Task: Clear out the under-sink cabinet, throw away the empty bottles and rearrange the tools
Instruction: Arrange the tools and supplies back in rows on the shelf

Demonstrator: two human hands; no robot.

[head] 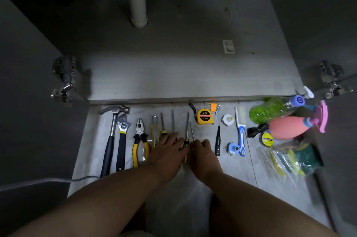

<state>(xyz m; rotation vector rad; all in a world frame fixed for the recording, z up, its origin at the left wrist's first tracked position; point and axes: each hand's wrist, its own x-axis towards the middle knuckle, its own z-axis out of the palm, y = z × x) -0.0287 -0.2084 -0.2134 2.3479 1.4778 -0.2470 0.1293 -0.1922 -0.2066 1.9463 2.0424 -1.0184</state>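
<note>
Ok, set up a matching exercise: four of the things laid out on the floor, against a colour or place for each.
Things:
1. hammer
2. tape measure
3. pliers
4. spray bottle

Descriptions:
a. pink body, lying on its side at the right
b. far left of the row
c. yellow case marked 2m
d. yellow-and-black handles

Pairs: 1-b, 2-c, 3-d, 4-a

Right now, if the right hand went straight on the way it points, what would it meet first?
Likely the thin screwdriver just ahead of the right hand, then the tape measure.
</note>
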